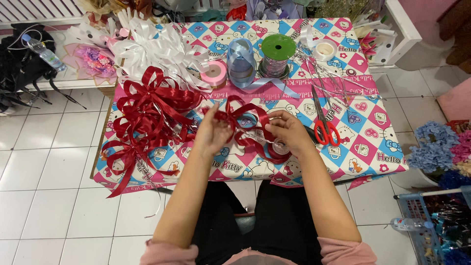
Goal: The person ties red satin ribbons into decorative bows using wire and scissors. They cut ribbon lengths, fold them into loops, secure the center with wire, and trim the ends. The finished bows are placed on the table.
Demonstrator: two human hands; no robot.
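From the head view, the person sits at a table (378,142) covered in a checked cartoon cloth. The left hand (212,131) pinches a loop of dark red ribbon (245,118), grip closed on it, just above the cloth at the table's middle. The right hand (289,131) holds the same ribbon's other side, fingers closed around it. It looks like a bow being folded; another loop seems due. Finished red bows (147,113) lie left, red-handled scissors (324,122) right.
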